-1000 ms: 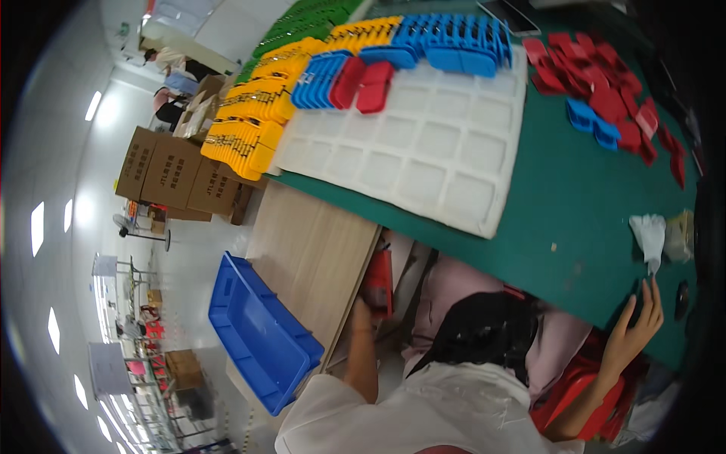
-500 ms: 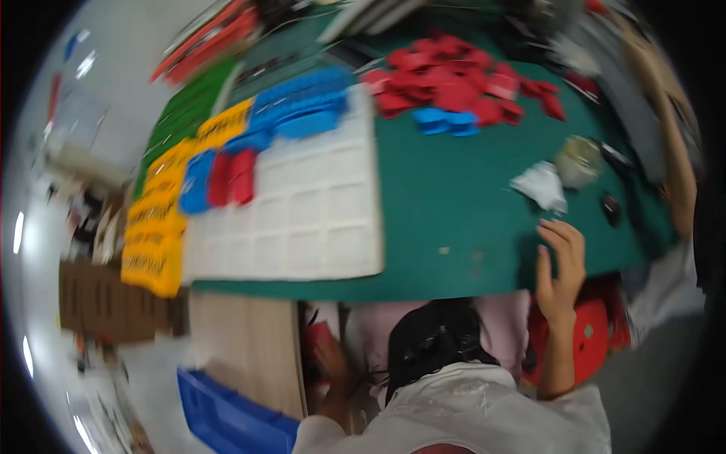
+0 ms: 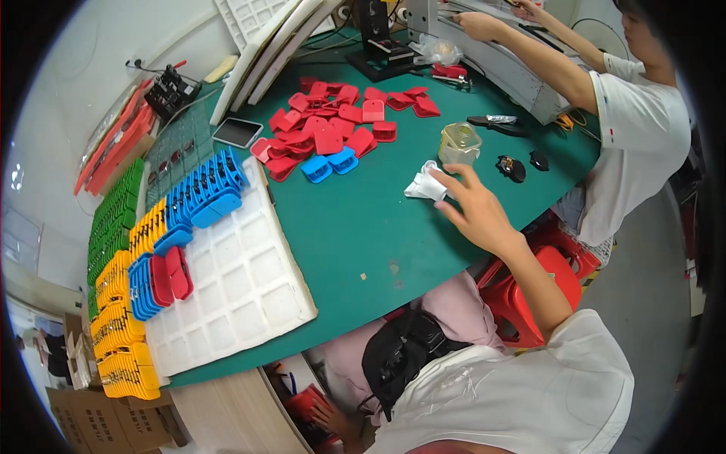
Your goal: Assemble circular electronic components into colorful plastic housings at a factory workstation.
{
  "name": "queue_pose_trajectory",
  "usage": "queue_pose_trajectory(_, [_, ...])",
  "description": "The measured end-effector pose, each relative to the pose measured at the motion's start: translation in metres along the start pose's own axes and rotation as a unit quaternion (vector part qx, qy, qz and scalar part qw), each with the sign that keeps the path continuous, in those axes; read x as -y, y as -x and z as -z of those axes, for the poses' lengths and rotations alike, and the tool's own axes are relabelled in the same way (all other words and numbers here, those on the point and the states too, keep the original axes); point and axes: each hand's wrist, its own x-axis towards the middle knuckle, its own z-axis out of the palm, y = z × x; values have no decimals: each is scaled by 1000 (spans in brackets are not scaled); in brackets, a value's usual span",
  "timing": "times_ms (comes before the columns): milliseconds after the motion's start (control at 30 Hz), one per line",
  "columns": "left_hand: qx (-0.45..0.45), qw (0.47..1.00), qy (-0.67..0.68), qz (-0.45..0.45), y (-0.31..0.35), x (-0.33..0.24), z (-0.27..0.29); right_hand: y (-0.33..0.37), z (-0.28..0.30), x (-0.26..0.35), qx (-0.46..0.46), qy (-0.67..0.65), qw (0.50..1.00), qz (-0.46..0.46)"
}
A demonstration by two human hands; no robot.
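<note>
My spread right hand is beside tissue at three o'clock; I can't tell my left hand's grip. Rows likely keep blue clips neat.

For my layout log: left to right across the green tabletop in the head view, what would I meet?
Flat dark-screened phone, two blue plastic clips, crumpled white bundle, translucent yellowish container, rounded black object, smaller black object.

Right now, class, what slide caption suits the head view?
Right hand at a crumpled white item, red pieces on the green table.
</note>
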Motion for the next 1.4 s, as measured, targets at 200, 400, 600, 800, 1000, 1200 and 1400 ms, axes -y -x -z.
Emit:
queue_pose_trajectory(200, [33,991,116,-50,-6,34,29,-25,-50,-20,-9,-1,997,82])
queue_pose_trajectory(400, [79,965,236,-81,-1,67,58,-59,3,1,-106,-74,985,117])
queue_pose_trajectory(600, [138,913,361,-131,9,64,95,-125,45,-120,-136,-16,990,-44])
queue_pose_trajectory(800, [171,834,509,-129,68,41,170,-141,46,-156,-6,-101,986,-130])
queue_pose_trajectory(1000, [-55,834,405,-372,50,-15,405,-192,22,-172,139,-49,989,-24])
queue_pose_trajectory(1200, [-225,840,153,-470,-138,-125,511,-251,-14,-155,424,12,889,-173])
queue_pose_trajectory(1400, [-210,965,94,-128,-274,-202,528,-274,-52,-129,500,-13,861,-92])
